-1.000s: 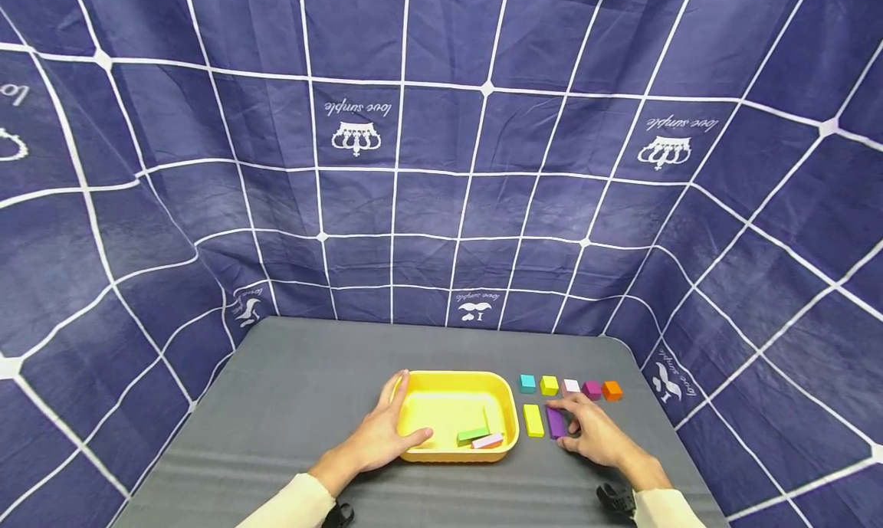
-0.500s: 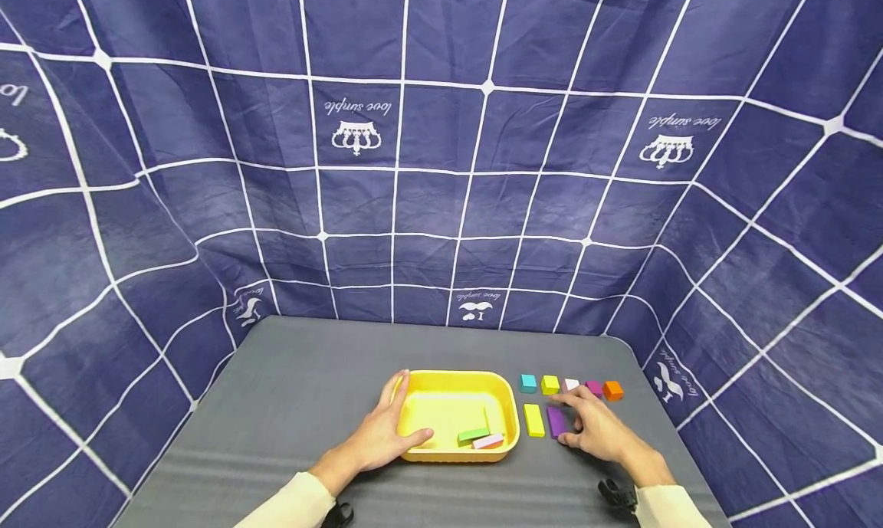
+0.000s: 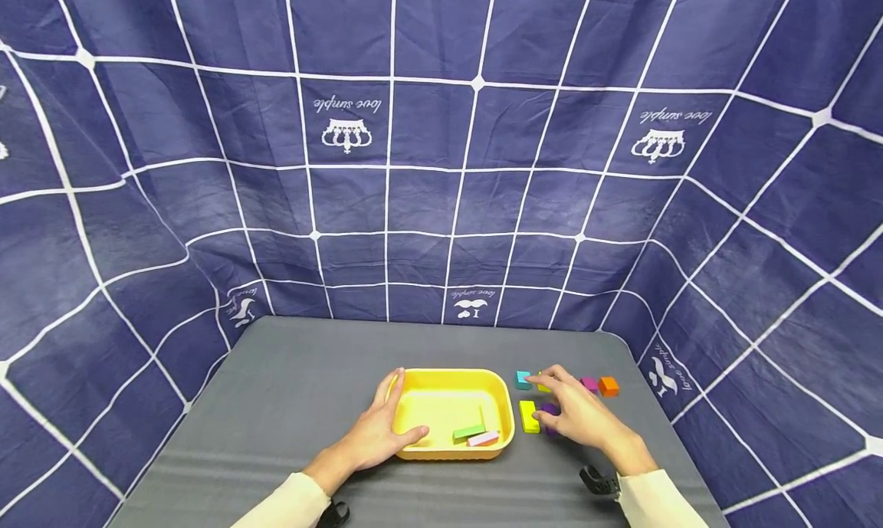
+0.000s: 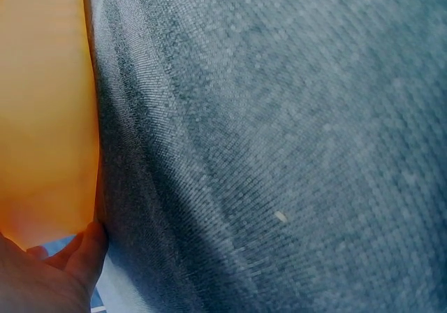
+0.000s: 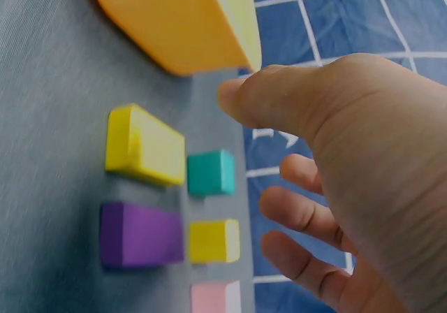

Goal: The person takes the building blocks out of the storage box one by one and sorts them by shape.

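Note:
A yellow plastic bin stands on the grey table, holding a green block, a pink block and a yellow block that blends into its wall. My left hand grips the bin's left end, thumb over the rim and fingers along the outside. My right hand hovers with fingers spread above the blocks right of the bin, nothing held. Beneath and beside it are a long yellow block, a purple block, a teal cube, a yellow cube and a pink cube.
Farther right in the back row sit a magenta cube and an orange cube. Blue cloth with white grid lines hangs behind the grey table and along both sides.
My right hand has lifted away from the purple block and moved left, toward the long yellow block and teal cube. My left hand keeps its place on the bin. The head view has shifted slightly.

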Action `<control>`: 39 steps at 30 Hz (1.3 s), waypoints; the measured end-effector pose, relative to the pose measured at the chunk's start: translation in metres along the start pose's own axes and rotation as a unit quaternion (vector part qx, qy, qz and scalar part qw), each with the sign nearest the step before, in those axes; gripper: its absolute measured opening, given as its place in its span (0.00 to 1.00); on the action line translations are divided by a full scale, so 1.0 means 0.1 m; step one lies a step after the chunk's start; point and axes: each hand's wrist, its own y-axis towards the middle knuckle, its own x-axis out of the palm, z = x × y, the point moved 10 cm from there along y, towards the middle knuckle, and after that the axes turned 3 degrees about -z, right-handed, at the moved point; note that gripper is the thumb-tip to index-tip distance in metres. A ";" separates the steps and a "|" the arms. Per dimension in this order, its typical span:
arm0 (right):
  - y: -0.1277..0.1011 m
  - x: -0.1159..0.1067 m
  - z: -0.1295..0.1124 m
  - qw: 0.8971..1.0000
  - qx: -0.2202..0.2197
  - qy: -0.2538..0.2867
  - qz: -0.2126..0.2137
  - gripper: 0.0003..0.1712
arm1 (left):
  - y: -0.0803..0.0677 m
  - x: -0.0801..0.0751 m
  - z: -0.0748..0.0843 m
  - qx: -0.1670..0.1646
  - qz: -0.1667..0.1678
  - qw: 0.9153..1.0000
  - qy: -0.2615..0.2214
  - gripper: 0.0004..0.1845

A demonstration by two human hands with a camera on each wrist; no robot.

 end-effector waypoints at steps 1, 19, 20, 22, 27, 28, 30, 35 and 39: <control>0.03 -0.01 -0.05 1.000 -0.005 -0.003 0.002 0.36 | 0.00 -0.02 0.00 0.001 0.002 1.000 0.000 0.66; 0.34 0.16 -0.59 0.994 -0.094 -0.037 -0.037 0.27 | -0.05 -0.05 -0.03 -0.001 -0.011 1.000 0.020 0.67; 0.36 0.18 -0.62 0.993 -0.099 -0.041 -0.047 0.27 | -0.05 -0.05 -0.02 0.000 -0.012 1.000 0.017 0.67; 0.41 0.21 -0.68 0.990 -0.108 -0.051 -0.071 0.27 | -0.03 -0.04 -0.01 0.002 -0.015 1.000 0.014 0.67; 0.54 0.37 -0.85 0.981 -0.135 -0.049 -0.133 0.27 | -0.02 -0.05 0.00 0.007 -0.007 1.000 0.013 0.67; 0.56 0.41 -0.89 0.979 -0.139 -0.043 -0.145 0.27 | -0.02 -0.05 0.00 0.008 -0.006 1.000 0.014 0.67; 0.60 0.48 -0.94 0.974 -0.145 -0.033 -0.170 0.27 | -0.02 -0.05 0.00 0.009 -0.006 1.000 0.014 0.67; 0.70 0.64 -1.02 0.963 -0.146 -0.031 -0.223 0.27 | -0.01 -0.04 0.01 0.008 -0.011 1.000 0.007 0.66; 0.77 0.75 -1.09 0.954 -0.155 -0.037 -0.252 0.27 | -0.02 -0.05 0.02 0.007 -0.008 1.000 0.006 0.66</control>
